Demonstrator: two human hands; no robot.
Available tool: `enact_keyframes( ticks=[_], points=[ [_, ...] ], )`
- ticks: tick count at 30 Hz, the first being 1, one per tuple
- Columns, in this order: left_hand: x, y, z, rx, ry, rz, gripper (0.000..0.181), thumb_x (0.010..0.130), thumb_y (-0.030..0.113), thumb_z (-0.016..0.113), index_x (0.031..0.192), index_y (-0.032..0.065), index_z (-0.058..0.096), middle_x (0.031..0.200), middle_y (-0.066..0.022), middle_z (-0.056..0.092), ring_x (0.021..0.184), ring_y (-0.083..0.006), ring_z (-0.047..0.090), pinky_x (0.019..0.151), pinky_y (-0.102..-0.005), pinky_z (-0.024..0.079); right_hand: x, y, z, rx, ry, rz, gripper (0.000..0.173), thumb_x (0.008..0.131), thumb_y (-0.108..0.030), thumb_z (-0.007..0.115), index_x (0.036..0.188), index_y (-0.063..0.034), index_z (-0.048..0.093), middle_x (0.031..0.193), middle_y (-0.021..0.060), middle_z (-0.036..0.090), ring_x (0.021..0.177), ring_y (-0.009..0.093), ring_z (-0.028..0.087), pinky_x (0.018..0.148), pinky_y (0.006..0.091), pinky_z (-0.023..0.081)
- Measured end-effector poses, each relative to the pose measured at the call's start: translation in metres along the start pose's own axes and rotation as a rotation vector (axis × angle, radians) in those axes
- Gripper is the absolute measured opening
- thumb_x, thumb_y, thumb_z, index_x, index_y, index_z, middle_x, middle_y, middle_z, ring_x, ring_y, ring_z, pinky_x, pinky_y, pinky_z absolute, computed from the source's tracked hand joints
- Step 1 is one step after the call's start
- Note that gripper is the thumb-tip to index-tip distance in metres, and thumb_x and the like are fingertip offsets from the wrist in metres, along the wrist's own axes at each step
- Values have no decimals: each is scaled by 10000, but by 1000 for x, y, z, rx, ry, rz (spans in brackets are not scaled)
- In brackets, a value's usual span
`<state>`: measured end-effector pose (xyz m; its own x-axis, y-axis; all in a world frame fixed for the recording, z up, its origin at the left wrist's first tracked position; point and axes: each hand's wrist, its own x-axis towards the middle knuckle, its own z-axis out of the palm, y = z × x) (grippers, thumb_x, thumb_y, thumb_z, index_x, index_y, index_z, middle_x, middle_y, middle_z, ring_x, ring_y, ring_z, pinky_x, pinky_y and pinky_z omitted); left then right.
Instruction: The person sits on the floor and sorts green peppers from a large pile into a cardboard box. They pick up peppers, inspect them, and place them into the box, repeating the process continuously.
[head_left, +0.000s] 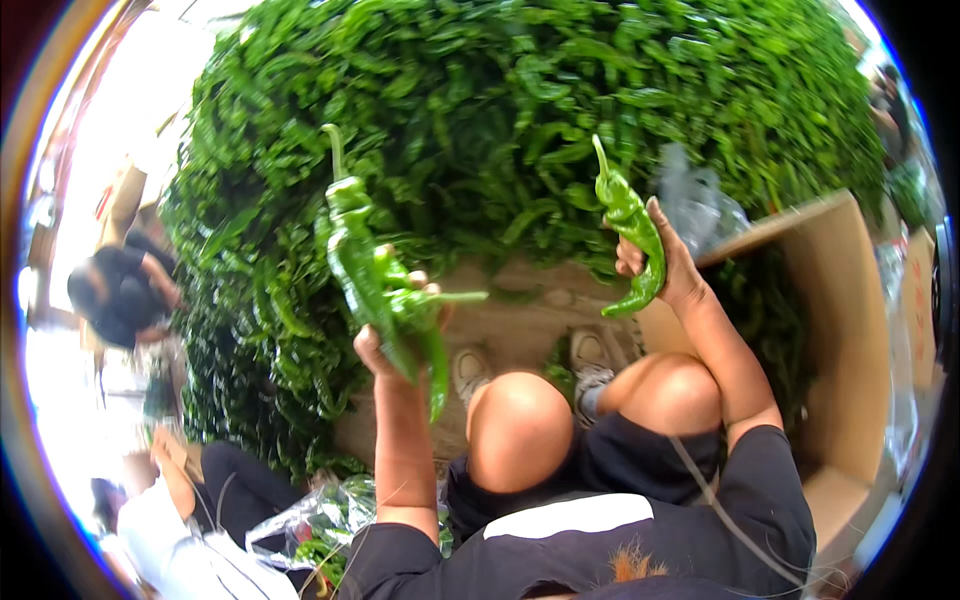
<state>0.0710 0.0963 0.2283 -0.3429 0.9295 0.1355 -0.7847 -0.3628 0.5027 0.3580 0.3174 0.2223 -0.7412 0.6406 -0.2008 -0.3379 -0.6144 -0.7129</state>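
Several long green peppers are gripped in my left hand, their stems pointing up and to the right. My right hand holds one curled green pepper, stem upward, its tip bent to the left. Both hands are raised in front of a large heap of green peppers. Part of my left fingers is hidden behind the peppers they hold. Below and right of my right hand stands an open cardboard box with dark green peppers inside.
A clear plastic bag lies against the heap, by the box. Bare floor shows around my shoes. Another clear bag with peppers lies at my left. One person bends at the heap's left edge; another sits nearer.
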Motion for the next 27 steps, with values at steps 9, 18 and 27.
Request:
enact_keyframes(
  ticks=[9,18,27],
  points=[
    [-34,-54,96,-158,-365,-220,1147,650,316,848,1548,217,142,1251,-104,457,1130,-280,483,968,-490,462,-321,-138,60,-987,1170,-1277,482,969,-410,558,1257,-23,547,1064,70,609,873,149,561,826,337,471],
    [-55,-138,154,-150,-462,-427,1157,673,443,839,1545,181,126,1271,-109,461,1111,-277,498,928,-462,505,-455,-41,-54,-1581,1785,-93,633,852,-437,714,1298,-13,564,1278,216,585,1237,333,529,1027,419,425],
    [-87,-188,199,412,-543,-527,862,782,442,726,1428,10,353,1327,-147,511,1173,-269,554,1000,-408,471,-315,2,87,-1320,612,-629,1040,726,-537,770,1417,101,326,1340,296,477,1267,408,462,1078,444,352]
  ],
)
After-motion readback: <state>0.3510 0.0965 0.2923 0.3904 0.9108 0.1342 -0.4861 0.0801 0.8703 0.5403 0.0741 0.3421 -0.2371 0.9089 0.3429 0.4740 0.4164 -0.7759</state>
